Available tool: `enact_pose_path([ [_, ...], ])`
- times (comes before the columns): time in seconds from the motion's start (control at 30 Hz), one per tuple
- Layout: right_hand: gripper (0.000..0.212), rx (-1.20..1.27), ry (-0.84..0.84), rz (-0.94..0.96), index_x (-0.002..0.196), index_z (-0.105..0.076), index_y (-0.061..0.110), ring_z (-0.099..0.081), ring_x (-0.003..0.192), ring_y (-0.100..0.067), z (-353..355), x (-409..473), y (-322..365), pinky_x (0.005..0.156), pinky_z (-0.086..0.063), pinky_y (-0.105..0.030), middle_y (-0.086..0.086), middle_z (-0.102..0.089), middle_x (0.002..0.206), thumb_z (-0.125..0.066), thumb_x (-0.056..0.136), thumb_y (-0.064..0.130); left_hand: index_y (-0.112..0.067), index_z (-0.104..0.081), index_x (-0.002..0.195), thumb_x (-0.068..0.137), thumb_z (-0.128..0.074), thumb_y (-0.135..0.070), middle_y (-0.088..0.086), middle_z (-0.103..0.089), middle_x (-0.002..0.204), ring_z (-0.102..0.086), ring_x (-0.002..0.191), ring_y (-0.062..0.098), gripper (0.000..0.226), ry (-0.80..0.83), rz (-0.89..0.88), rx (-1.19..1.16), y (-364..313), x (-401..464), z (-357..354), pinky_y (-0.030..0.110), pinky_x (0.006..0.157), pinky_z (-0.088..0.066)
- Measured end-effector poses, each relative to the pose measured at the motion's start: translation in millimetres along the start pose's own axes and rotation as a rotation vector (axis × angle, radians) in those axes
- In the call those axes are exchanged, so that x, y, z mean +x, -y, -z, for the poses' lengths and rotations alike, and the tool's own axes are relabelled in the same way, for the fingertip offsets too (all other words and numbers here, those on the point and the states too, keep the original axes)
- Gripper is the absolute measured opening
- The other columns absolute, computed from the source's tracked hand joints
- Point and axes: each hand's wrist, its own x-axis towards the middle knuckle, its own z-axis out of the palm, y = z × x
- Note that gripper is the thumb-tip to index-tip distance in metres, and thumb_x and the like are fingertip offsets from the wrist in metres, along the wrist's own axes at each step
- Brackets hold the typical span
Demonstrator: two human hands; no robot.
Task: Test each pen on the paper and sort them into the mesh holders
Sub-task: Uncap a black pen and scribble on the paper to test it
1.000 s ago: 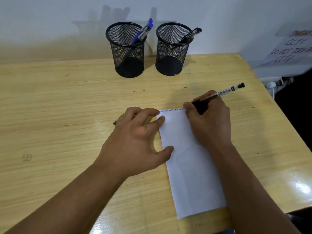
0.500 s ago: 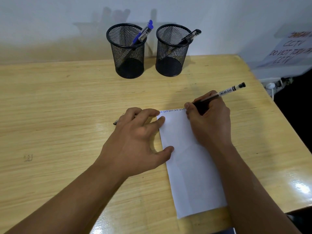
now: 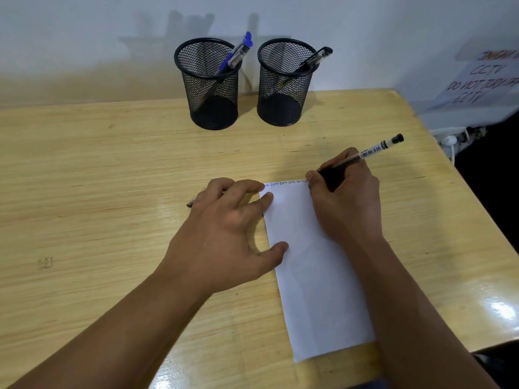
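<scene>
A folded white paper (image 3: 314, 276) lies on the wooden desk (image 3: 112, 178), with a row of small words along its top edge. My right hand (image 3: 345, 197) grips a clear black-capped pen (image 3: 373, 150), its tip at the paper's top right corner. My left hand (image 3: 224, 231) lies flat with spread fingers, pinning the paper's left edge. A pen tip (image 3: 190, 204) pokes out from under my left hand. Two black mesh holders stand at the back: the left holder (image 3: 207, 85) has blue pens (image 3: 238, 53), the right holder (image 3: 286, 82) has a black pen (image 3: 316, 58).
A white wall runs close behind the holders. Off the desk's right edge stands a white box with a handwritten CCTV note (image 3: 483, 82) and a cable (image 3: 449, 141). The desk's right edge (image 3: 460, 197) drops to a dark floor.
The pen in my right hand has crept slightly to the right along the paper's top edge. My left hand has stayed in place.
</scene>
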Motion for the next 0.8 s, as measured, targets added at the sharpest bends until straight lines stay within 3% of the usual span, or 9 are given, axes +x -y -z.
enact_pose_path([
  [0.2,0.018,-0.004,-0.008,0.018,0.084,-0.054,0.025,-0.056,0.068,0.022,-0.7,0.7,-1.7,0.055,-0.036,0.004,0.016,-0.062,0.071,-0.072,0.086,0.024,-0.024,-0.066,0.125,0.069,-0.064,-0.064,-0.008,-0.055,0.136,-0.043,0.122,0.023,0.069,0.007,0.008,0.003,-0.4,0.1,0.2,0.05,0.09,-0.044],
  [0.4,0.016,0.101,-0.046,-0.019,0.087,-0.055,0.028,-0.067,0.07,0.004,1.6,1.5,-3.9,0.057,-0.041,0.001,0.008,-0.072,0.075,-0.07,0.086,0.03,-0.025,-0.066,0.126,0.07,-0.062,-0.066,-0.009,-0.055,0.136,-0.043,0.123,0.021,0.069,-0.003,-0.001,0.02,1.2,-0.7,-0.9,0.048,0.09,-0.043],
  [0.63,0.013,0.199,-0.029,0.003,0.087,-0.059,0.025,-0.068,0.073,0.003,6.2,2.2,-5.5,0.059,-0.047,-0.005,0.021,-0.071,0.075,-0.071,0.087,0.026,-0.037,-0.059,0.128,0.071,-0.053,-0.074,-0.019,-0.046,0.14,-0.032,0.127,0.011,0.069,0.039,0.011,0.056,4.8,-0.9,-1.9,0.035,0.089,-0.032],
  [0.73,0.011,0.234,0.03,-0.011,0.083,-0.059,0.022,-0.071,0.071,-0.008,13.6,5.5,-2.4,0.069,-0.055,-0.025,0.009,-0.073,0.071,-0.07,0.086,0.02,-0.037,-0.055,0.13,0.071,-0.05,-0.075,-0.017,-0.045,0.143,-0.029,0.13,0.013,0.071,0.066,0.01,0.085,4.7,-0.3,-1.8,0.041,0.097,-0.037],
  [0.8,0.01,0.252,0.055,-0.009,0.08,-0.06,0.02,-0.071,0.07,-0.011,20.1,5.9,1.2,0.07,-0.054,-0.028,0.006,-0.074,0.07,-0.066,0.087,0.016,-0.037,-0.053,0.13,0.071,-0.047,-0.075,-0.017,-0.044,0.144,-0.027,0.131,0.013,0.07,0.076,0.016,0.107,5.0,-0.1,-2.4,0.044,0.101,-0.037],
])
